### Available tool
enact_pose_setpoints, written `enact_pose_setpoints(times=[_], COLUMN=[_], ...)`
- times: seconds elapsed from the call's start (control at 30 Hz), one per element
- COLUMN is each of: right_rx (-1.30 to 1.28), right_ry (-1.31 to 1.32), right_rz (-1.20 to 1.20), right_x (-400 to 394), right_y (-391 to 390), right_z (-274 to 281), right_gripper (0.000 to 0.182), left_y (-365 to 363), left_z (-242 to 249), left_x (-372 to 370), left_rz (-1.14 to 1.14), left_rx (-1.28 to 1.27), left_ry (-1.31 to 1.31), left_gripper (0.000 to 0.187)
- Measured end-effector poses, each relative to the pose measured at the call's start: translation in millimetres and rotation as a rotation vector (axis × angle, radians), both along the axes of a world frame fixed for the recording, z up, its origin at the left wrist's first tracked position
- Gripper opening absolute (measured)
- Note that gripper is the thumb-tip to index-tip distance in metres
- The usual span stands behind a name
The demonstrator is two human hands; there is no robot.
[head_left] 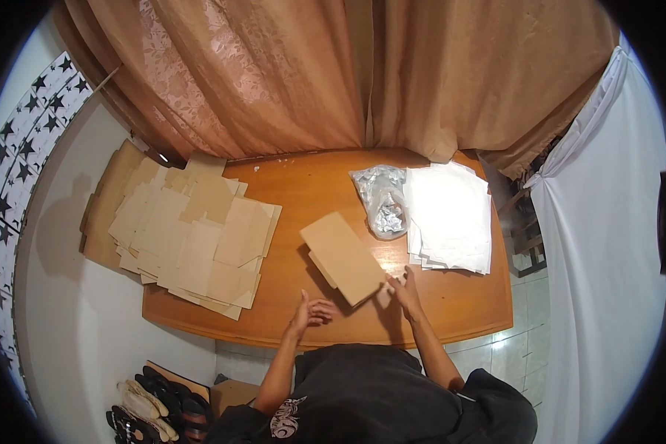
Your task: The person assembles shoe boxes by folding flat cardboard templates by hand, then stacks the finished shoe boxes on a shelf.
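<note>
A brown cardboard box (344, 255), closed up, sits at an angle over the middle of the table, with a side flap along its left edge. My right hand (405, 292) is at the box's lower right corner, fingers spread and the fingertips right at its edge. Below and left of the box, my left hand (314, 311) is held open, palm turned inward, with nothing in it and a gap between it and the cardboard.
Flat cardboard pieces (192, 229) lie heaped on the left of the wooden table (311, 181). A clear plastic bag of silvery items (383, 200) lies beside a stack of white paper sheets (449, 214) at the right. Shoes (159, 403) stand at the lower left; curtains hang behind.
</note>
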State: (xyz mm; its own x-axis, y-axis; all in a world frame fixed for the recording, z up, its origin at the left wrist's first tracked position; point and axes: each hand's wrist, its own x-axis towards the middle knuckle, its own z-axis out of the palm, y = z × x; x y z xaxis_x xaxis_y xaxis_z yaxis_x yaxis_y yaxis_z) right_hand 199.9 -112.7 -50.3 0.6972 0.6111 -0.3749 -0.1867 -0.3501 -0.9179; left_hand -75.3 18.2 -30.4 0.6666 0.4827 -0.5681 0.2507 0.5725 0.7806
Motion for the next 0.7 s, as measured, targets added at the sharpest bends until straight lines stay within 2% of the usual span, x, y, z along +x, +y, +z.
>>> enact_pose_setpoints(times=[0.07, 0.13, 0.17, 0.2, 0.23, 0.27, 0.33, 0.4, 0.47, 0.57, 0.6, 0.67, 0.7], right_rx=[-0.044, -0.158, -0.154, -0.139, -0.123, -0.120, 0.014, 0.042, 0.284, 0.148, 0.153, 0.233, 0.107], right_ry=[-0.015, -0.036, -0.038, 0.112, 0.261, 0.258, 0.174, 0.085, 0.117, 0.118, 0.121, -0.157, -0.476], right_rz=[0.005, 0.102, 0.098, 0.155, 0.213, 0.210, 0.255, 0.275, 0.319, 0.331, 0.331, 0.394, 0.396], right_x=[8.1, 9.4, 7.6, 3.3, -0.6, -4.1, -9.1, -8.0, -6.9, -7.9, -6.3, 2.7, 5.8], right_y=[-5.2, -7.7, -7.4, -5.8, -2.5, 1.7, 10.9, 24.6, 35.0, 25.9, 21.8, 1.6, -7.7], right_z=[1.4, -7.5, -3.0, 10.2, 18.6, 16.2, -2.6, -25.6, -37.1, 16.6, 14.4, 7.6, 8.4], right_gripper=[0.093, 0.089, 0.089, 0.089, 0.089, 0.089, 0.089, 0.091, 0.089, 0.093, 0.093, 0.098, 0.099], left_y=[22.5, 54.4, 64.8, 76.8, 89.6, 101.3, 118.3, 129.3, 132.3, 126.4, 121.9, 91.3, 74.0], left_z=[-21.2, -56.4, -47.0, -34.4, -26.0, -17.5, -7.8, -1.4, -17.0, -65.9, -73.4, -68.6, -57.3], left_x=[-8.3, -13.6, -10.8, -4.4, 0.8, 5.0, 11.7, 15.3, 17.0, 8.1, 3.4, -9.2, -14.6], left_rz=[0.165, 0.389, 0.457, 0.526, 0.524, 0.516, 0.510, 0.370, 0.356, 0.313, 0.300, 0.252, 0.249], left_rx=[0.052, 0.255, 0.354, 0.453, 0.457, 0.464, 0.471, 0.431, 0.443, 0.466, 0.476, 0.466, 0.463], left_ry=[0.099, 0.119, 0.197, 0.272, 0.265, 0.249, 0.228, 0.175, 0.144, 0.069, 0.043, 0.110, 0.115], left_gripper=[0.085, 0.079, 0.078, 0.079, 0.079, 0.081, 0.085, 0.092, 0.087, 0.074, 0.070, 0.059, 0.059])
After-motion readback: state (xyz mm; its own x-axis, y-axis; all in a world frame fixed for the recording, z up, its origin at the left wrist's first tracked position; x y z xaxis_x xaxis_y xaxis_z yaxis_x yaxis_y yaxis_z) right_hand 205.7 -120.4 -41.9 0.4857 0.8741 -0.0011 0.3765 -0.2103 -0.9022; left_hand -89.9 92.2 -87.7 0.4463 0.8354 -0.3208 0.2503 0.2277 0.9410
